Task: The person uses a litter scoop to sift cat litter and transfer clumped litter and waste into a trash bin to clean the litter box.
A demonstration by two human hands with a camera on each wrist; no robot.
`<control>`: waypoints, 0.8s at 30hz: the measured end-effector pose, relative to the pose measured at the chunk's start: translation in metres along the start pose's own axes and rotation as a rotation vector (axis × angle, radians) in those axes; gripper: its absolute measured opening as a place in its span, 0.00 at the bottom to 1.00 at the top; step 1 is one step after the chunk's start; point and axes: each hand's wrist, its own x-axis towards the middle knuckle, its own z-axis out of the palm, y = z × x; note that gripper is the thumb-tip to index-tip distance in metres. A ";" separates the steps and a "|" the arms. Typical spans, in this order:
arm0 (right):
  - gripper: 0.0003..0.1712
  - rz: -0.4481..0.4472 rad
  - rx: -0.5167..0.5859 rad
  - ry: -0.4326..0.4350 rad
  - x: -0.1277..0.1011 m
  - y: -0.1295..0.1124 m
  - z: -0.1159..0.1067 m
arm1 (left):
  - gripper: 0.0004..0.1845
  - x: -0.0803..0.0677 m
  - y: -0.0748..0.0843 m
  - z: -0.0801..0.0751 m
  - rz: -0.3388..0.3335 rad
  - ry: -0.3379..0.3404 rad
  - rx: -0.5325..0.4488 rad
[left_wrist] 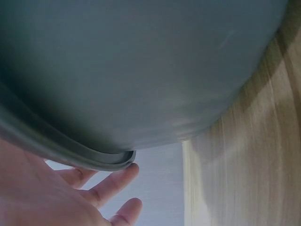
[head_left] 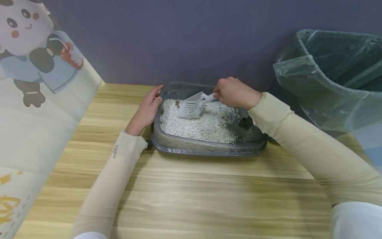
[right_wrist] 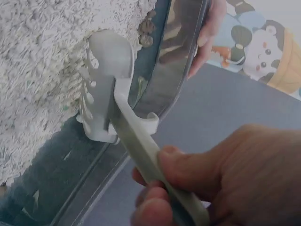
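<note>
A grey litter box (head_left: 206, 149) stands on the wooden surface against the wall, with pale litter (head_left: 197, 131) heaped inside. My right hand (head_left: 235, 93) grips the handle of a slotted white litter scoop (right_wrist: 110, 66), coming from the box's far right side. The scoop's blade rests tilted on the litter near the far left part. Close by it lie brown clumps (right_wrist: 146, 30) along the wall of the box. At the box's left side, my left hand (head_left: 145, 111) touches the rim with fairly straight fingers (left_wrist: 113, 186), spread along its outside.
To the right stands a dark bin (head_left: 337, 89) lined with a clear plastic bag, its mouth gaping upward. A white panel (head_left: 35, 126) with cartoon figures borders the left. Behind the box rises a plain dark wall (head_left: 179, 39). Wooden tabletop (head_left: 194, 199) stretches in front.
</note>
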 end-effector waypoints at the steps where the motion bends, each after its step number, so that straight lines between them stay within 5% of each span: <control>1: 0.16 0.005 0.000 -0.001 0.002 -0.001 0.003 | 0.27 0.000 -0.001 0.000 0.003 0.007 0.003; 12: 0.24 0.009 0.084 -0.247 0.023 0.025 0.025 | 0.27 -0.001 -0.002 0.001 0.018 0.031 -0.001; 21: 0.21 -0.143 0.112 -0.286 0.024 0.022 0.032 | 0.27 -0.001 0.000 0.000 0.007 0.038 0.003; 24: 0.22 -0.132 0.127 -0.295 0.023 0.024 0.033 | 0.27 0.000 0.001 0.001 0.011 0.042 0.006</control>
